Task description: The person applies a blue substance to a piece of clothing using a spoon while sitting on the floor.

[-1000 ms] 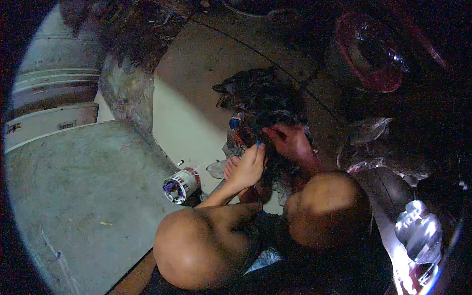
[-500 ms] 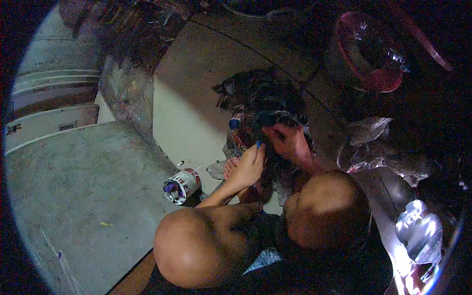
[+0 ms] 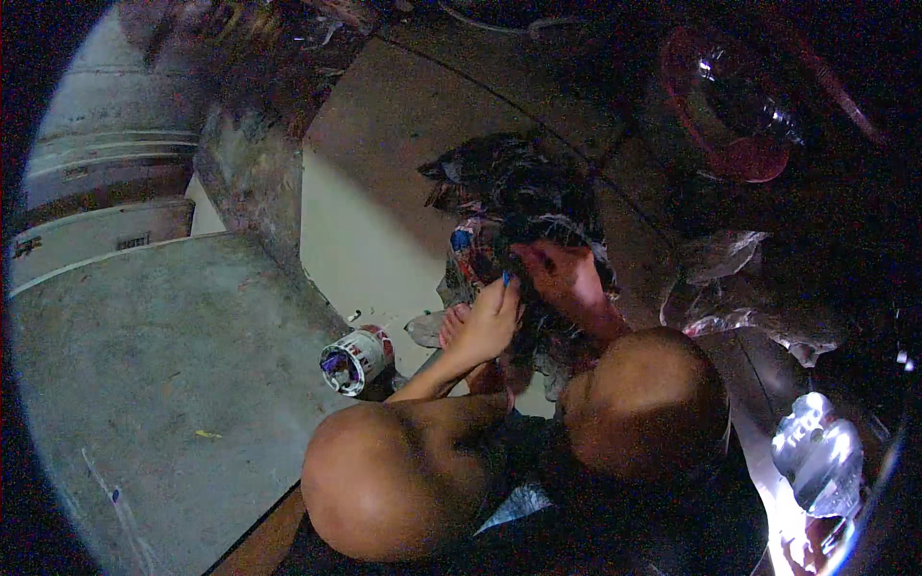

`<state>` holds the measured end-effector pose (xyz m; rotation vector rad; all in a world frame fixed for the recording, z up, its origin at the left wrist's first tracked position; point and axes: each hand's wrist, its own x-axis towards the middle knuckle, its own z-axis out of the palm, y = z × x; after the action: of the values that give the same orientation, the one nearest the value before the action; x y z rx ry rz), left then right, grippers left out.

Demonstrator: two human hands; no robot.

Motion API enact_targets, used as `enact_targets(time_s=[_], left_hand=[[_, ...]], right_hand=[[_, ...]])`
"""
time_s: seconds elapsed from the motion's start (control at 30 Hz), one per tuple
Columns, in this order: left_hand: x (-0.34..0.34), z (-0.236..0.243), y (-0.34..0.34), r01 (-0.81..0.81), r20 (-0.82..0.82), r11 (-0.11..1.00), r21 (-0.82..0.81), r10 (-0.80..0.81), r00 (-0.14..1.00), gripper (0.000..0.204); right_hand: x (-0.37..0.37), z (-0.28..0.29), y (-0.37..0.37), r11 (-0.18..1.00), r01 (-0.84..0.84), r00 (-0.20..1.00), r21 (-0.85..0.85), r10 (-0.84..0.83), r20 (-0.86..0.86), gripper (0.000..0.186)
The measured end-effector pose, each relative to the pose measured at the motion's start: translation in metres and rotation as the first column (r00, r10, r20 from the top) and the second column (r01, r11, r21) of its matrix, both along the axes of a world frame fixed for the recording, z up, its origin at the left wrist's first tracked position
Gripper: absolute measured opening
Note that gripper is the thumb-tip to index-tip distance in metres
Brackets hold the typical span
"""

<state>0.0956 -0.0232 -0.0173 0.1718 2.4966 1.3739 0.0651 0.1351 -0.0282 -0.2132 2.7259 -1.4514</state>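
Observation:
My left hand [image 3: 480, 331], in front of my bare toes [image 3: 451, 326], is closed round something dark, with a small blue piece [image 3: 506, 278] at its fingertips; I cannot make out what it holds. Just to the right and above, my right hand [image 3: 567, 283] has its fingers bent and pinched at dark, crumpled material; what lies in them is unclear. Both hands are at the near side of a heap of black, crumpled plastic or scraps [image 3: 509, 173], which has a red and blue printed piece [image 3: 466, 250] at its left. My two bare knees frame the hands.
A printed tin [image 3: 357, 363] lies tipped at lower left beside a grey concrete slab [image 3: 163, 384]. Behind are pale steps [image 3: 106, 230]. A red plastic basin [image 3: 759, 163] sits upper right, crumpled translucent plastic [image 3: 740, 254] at right, and a shiny silver item [image 3: 816, 461] lower right.
The view has shifted very slightly. My hands stay at the same place on the dark heap, with only small movements of the fingers.

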Motion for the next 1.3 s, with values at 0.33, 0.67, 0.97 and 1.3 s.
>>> enact_targets(time_s=[0.33, 0.67, 0.97, 1.3], left_hand=[[-0.006, 0.018, 0.012, 0.021, -0.016, 0.997, -0.078, -0.023, 1.0, 0.026], [-0.011, 0.026, 0.013, 0.036, 0.095, 0.997, -0.062, -0.03, 0.995, 0.024], [-0.013, 0.025, 0.002, 0.108, 0.451, 0.987, -0.117, -0.044, 0.892, 0.033], [-0.011, 0.023, 0.015, 0.045, 0.072, 0.999, 0.021, -0.047, 0.996, 0.025]], right_hand=[[-0.011, 0.008, 0.013, 0.6, 0.384, 0.654, -0.702, 0.359, 0.666, 0.034], [0.002, -0.017, 0.007, 0.981, -0.111, 0.993, 0.162, 0.103, 0.055, 0.034], [0.0, -0.003, -0.003, 0.9, 0.056, 0.853, 0.433, 0.183, -0.489, 0.03], [-0.016, 0.009, 0.013, 0.924, 0.111, 0.928, -0.367, 0.036, 0.372, 0.017]])
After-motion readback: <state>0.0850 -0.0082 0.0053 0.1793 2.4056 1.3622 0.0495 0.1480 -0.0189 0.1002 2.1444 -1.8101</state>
